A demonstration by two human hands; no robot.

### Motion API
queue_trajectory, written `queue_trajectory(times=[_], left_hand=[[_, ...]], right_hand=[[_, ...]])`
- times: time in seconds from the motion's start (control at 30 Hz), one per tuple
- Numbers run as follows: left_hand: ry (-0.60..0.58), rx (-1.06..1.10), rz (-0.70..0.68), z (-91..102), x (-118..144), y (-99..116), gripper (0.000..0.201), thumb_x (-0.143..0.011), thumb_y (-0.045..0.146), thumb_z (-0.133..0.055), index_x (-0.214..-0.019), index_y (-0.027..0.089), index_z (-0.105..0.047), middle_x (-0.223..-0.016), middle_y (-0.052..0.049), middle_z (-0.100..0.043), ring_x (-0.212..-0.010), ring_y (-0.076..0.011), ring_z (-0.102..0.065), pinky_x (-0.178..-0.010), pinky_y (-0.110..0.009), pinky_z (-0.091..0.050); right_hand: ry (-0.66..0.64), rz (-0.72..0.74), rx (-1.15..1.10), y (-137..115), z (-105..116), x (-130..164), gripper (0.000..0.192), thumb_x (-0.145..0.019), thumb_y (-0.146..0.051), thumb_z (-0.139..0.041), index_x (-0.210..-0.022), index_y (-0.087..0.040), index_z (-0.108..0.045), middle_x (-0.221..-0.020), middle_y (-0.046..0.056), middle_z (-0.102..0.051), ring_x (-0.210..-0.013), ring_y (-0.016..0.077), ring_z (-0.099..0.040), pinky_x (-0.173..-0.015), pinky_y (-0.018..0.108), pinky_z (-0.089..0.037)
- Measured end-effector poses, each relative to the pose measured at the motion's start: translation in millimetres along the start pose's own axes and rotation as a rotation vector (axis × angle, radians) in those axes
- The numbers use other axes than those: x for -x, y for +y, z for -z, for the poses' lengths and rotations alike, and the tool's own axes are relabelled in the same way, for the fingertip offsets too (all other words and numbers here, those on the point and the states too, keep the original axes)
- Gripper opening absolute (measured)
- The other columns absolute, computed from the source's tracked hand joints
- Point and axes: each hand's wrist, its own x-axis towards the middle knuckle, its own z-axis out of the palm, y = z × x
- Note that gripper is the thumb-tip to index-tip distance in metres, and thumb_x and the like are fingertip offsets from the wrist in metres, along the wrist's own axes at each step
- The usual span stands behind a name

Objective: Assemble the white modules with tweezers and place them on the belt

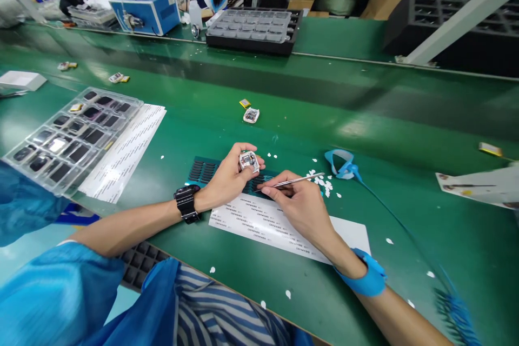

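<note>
Blue sleeves (60, 297) and a striped shirt (227, 319) fill the near edge, with a dark grid tray (140, 265) partly under the left arm. Just beyond, a white label sheet (279, 227) lies flat on the green bench (405, 135), close under both hands so labels are within easy reach. The right hand (302, 205) pinches tweezers (298, 180), tips pointing right; its wrist wears a blue strap (365, 275) with a cord running off right. The left hand (227, 178), a black watch (186, 203) on its wrist, grips a small module (248, 161) in its fingertips, face up and tilted toward the tweezers. It sits above a teal tray (205, 170) whose slots I cannot read. White paper bits (322, 184) scatter right of the hands. At left, a clear tray (73, 138) holds dark screens in rows, resting on another sheet (125, 151). Farther off lies a loose module (251, 115), then a black tray (253, 32) under a clear lid, and a blue machine (148, 13).
</note>
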Motion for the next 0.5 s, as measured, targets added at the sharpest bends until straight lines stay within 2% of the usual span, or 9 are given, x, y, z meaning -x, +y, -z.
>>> queue_trajectory(times=[0.13, 0.2, 0.33, 0.5], left_hand=[[0.009, 0.005, 0.006, 1.9, -2.4, -1.9, 0.037, -0.081, 0.005, -0.06, -0.113, 0.019, -0.048, -0.102, -0.003, -0.065, -0.097, -0.0139, -0.066, -0.088, -0.031, -0.051], [-0.002, 0.044, 0.031, 3.6, -4.2, -1.0, 0.036, -0.081, 0.004, -0.061, -0.112, 0.019, -0.049, -0.102, -0.003, -0.065, -0.098, -0.0138, -0.066, -0.089, -0.032, -0.052], [-0.074, 0.168, 0.14, 5.5, -5.1, 8.0, 0.032, -0.084, 0.01, -0.067, -0.111, 0.019, -0.055, -0.101, -0.004, -0.069, -0.1, -0.0151, -0.068, -0.095, -0.036, -0.052], [-0.266, 0.249, 0.255, 0.9, 5.5, 19.5, 0.027, -0.091, 0.034, -0.068, -0.114, 0.019, -0.065, -0.103, -0.008, -0.072, -0.098, -0.0173, -0.07, -0.095, -0.04, -0.055]], right_hand=[[-0.095, -0.036, -0.104, -3.4, 6.6, -3.1, 0.043, -0.072, -0.06, -0.079, -0.072, -0.019, -0.065, -0.074, 0.008, -0.078, -0.072, 0.0237, -0.077, -0.068, 0.036, -0.06], [-0.098, -0.049, -0.163, -5.9, 10.6, -3.3, 0.047, -0.068, -0.063, -0.081, -0.072, -0.019, -0.064, -0.073, 0.008, -0.078, -0.072, 0.0239, -0.077, -0.068, 0.036, -0.062], [0.053, 0.011, -0.171, -13.3, 16.2, 2.4, 0.045, -0.07, -0.061, -0.082, -0.075, -0.02, -0.065, -0.076, 0.007, -0.079, -0.072, 0.0242, -0.078, -0.068, 0.037, -0.064], [0.245, 0.204, -0.012, -24.1, 17.2, 19.7, 0.024, -0.081, -0.045, -0.08, -0.082, -0.023, -0.07, -0.082, 0.004, -0.079, -0.081, 0.0245, -0.078, -0.074, 0.039, -0.064]])
